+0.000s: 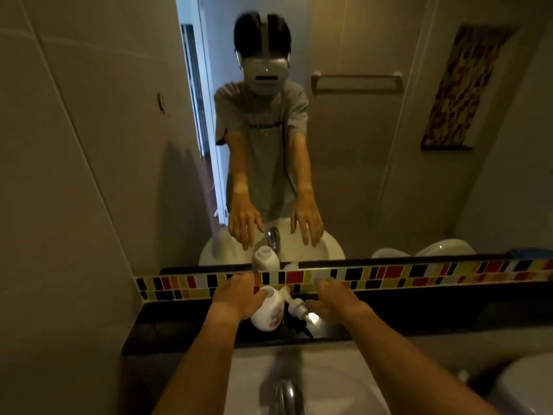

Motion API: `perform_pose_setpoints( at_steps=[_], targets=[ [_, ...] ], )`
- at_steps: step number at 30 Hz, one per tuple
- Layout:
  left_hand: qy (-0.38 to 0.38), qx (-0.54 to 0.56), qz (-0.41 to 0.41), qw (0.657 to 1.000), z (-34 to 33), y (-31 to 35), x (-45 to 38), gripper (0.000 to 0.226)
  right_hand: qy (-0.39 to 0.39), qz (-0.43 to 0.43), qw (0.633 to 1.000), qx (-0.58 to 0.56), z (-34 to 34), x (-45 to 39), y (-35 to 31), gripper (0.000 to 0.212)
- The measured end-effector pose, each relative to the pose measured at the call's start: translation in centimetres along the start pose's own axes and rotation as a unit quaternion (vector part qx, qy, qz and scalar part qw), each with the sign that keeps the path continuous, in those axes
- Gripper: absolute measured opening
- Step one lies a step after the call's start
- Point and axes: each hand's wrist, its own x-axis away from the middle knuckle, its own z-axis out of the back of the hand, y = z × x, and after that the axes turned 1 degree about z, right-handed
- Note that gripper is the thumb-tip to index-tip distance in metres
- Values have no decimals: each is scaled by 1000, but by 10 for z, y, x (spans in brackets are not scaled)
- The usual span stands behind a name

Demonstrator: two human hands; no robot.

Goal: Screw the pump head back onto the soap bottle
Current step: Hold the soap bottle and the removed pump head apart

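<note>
A white soap bottle (268, 310) with an uncapped neck stands on the black ledge (185, 327) behind the sink. The white pump head (296, 304) lies on its side just right of the bottle, its tube pointing toward me. My left hand (236, 296) hovers flat against the bottle's left side, fingers stretched toward the tiles and holding nothing. My right hand (333, 299) is right of the pump head with the thumb close to it, fingers apart. The mirror shows both hands palm-down and empty.
A strip of coloured mosaic tiles (419, 275) runs along the back of the ledge under the mirror (374, 175). The white sink (329, 381) and its chrome tap (288, 396) are below my arms. A tiled wall (65, 205) closes the left side.
</note>
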Motion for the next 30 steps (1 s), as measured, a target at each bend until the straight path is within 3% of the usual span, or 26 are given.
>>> perform_pose_setpoints(
  at_steps=[7, 15, 21, 26, 30],
  targets=[
    [7, 28, 34, 999, -56, -15, -11, 75, -23, -51, 998, -37, -50, -36, 2, 61],
    [81, 144, 12, 986, -94, -29, -15, 72, 74, -69, 994, -50, -109, -53, -3, 52],
    [97, 197, 18, 975, -100, -35, -10, 70, 108, -72, 982, -138, -107, -48, 3, 44],
    [132, 181, 14, 974, -91, -27, 9, 69, 145, -62, 937, -313, -75, -28, 14, 44],
    [103, 137, 26, 985, -88, -12, 35, 72, 177, -39, 860, -477, -36, -8, 10, 42]
  ],
)
